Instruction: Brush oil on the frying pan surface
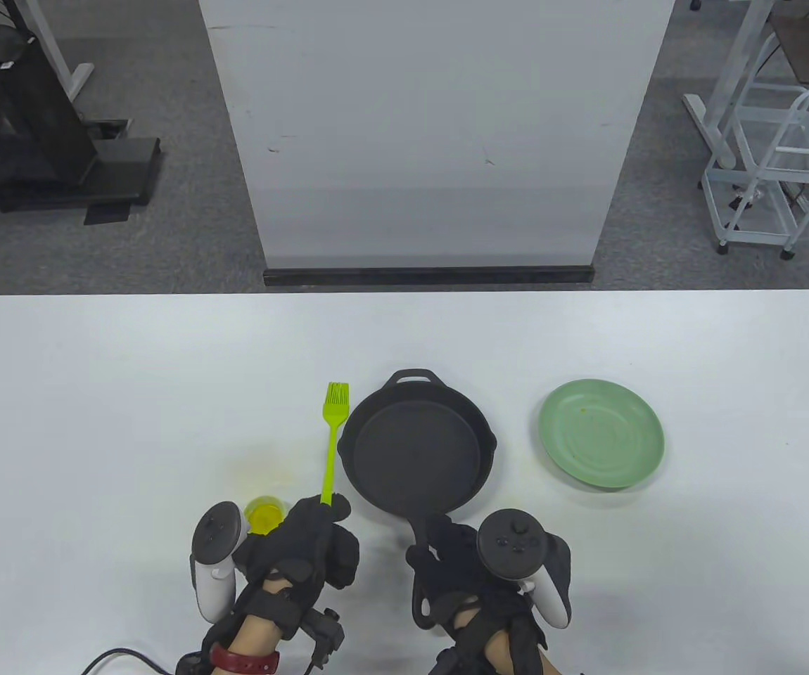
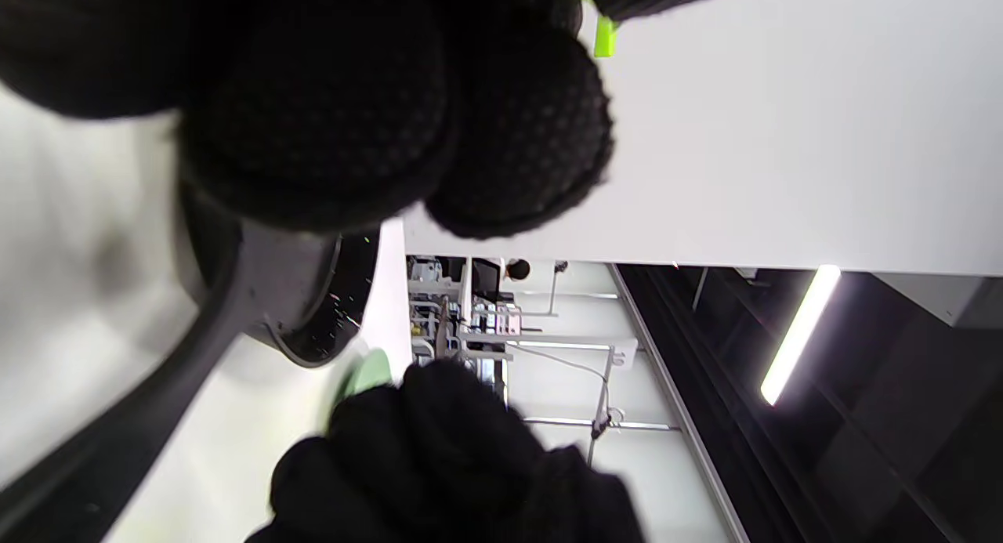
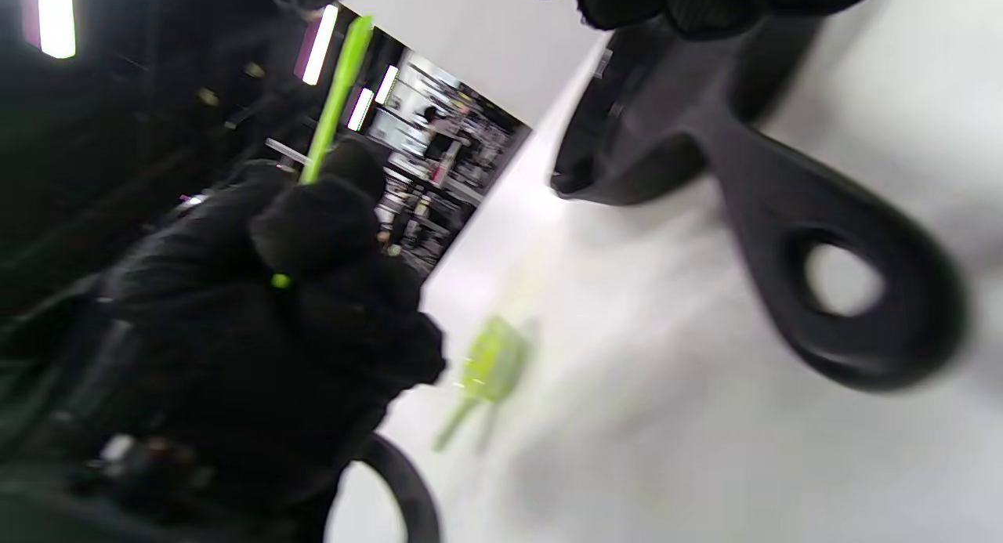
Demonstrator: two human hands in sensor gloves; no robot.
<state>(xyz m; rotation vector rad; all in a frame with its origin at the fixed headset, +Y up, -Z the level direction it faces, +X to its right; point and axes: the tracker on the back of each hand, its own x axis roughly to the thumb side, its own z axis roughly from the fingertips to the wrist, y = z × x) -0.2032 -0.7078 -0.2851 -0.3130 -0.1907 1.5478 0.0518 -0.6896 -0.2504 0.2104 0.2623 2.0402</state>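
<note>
The frying pan (image 1: 415,450) sits near the middle of the table's (image 1: 95,394) front edge, black and round, its small helper loop pointing toward the far edge and its long handle pointing back toward the person. The right hand (image 1: 457,562) is clenched around that handle at the front edge; in the right wrist view the gloved fingers (image 3: 689,2) press on the handle's upper part while its holed end sticks out free below them.

Just left of the pan, the green silicone brush (image 1: 333,439) points its bristles toward the far edge, alongside the pan's left rim. The left hand (image 1: 309,545) grasps the lower end of its handle in a closed fist, and the right wrist view shows the thin green stem rising out of that fist.

A small cup of yellow oil (image 1: 264,515) stands by the front edge, just beside the left hand, between its knuckles and the white tracker (image 1: 216,555) on its back.

A green plate (image 1: 600,443) lies to the right of the pan, apart from it, toward the table's right edge.
</note>
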